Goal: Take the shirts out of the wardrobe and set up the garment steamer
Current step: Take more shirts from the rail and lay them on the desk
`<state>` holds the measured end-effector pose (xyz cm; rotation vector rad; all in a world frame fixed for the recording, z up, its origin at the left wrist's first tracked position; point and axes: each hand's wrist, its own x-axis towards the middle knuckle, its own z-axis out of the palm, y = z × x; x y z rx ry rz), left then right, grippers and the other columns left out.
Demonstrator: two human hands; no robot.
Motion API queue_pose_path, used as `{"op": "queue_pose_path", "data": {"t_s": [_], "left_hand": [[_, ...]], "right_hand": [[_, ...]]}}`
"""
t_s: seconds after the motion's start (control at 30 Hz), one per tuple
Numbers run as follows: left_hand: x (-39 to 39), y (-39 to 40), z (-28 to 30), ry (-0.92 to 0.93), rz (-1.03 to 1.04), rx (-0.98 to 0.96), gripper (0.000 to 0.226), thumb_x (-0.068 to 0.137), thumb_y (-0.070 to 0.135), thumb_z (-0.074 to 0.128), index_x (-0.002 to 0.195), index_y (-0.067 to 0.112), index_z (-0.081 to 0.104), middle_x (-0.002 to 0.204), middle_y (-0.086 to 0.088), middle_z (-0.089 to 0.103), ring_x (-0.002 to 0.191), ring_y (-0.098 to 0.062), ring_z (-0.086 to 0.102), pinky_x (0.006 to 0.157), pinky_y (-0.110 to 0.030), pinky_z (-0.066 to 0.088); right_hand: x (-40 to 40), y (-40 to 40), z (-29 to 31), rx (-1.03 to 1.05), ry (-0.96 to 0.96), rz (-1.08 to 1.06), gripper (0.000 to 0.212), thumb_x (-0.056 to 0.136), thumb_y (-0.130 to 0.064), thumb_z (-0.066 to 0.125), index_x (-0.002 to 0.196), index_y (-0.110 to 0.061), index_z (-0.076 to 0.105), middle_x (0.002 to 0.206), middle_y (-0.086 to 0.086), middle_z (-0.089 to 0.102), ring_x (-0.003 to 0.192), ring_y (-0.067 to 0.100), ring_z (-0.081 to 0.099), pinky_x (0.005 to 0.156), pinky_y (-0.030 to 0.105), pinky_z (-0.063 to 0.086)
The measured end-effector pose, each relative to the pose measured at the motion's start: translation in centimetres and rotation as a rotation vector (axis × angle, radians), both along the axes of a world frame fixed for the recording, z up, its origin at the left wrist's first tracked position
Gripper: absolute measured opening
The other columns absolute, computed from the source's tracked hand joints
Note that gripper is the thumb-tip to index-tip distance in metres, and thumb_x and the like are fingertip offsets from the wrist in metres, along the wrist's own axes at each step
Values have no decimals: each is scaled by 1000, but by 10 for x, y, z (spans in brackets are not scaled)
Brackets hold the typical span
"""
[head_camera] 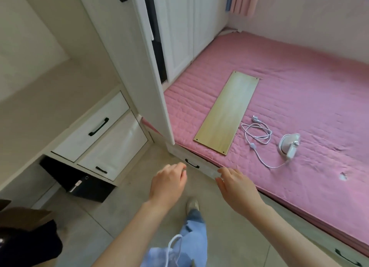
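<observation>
A small white garment steamer (289,146) lies on the pink mattress (299,87), its white cord (257,135) coiled beside it with the plug lying loose. The white wardrobe door (139,67) stands open ahead. Through the gap behind it, dark clothes (157,41) hang inside. My left hand (167,182) and my right hand (235,184) hover low over the floor, near the bed's edge. Both have loosely curled fingers and hold nothing.
A long wooden board (225,112) lies on the mattress left of the cord. White drawers (93,127) with black handles sit in the wardrobe's open left section, a black box (79,181) beneath them. A bed drawer handle (192,163) is just beyond my hands. Dark clothing (26,238) lies bottom left.
</observation>
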<state>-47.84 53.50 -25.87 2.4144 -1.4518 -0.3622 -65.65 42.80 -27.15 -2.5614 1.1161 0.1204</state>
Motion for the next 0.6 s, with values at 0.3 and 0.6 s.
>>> {"op": "queue_pose_path", "data": {"t_s": [0.3,0.6], "left_hand": [[65,-131,19,-16,-36,-50,26,99,27,43,116,21,61,102,4,69,94,-15,60,76,-29,46],[108,-232,34,-112,-48,-92,28,100,29,40,121,23,57,104,7,67,90,-8,57,70,-18,42]], "right_hand": [[70,-134,16,-54,-44,9,33,100,-38,38,116,-14,54,109,3,65,104,26,57,77,40,51],[126,-245,31,-130,-106,135,36,101,-39,35,124,-16,50,115,-1,62,109,20,55,82,33,53]]}}
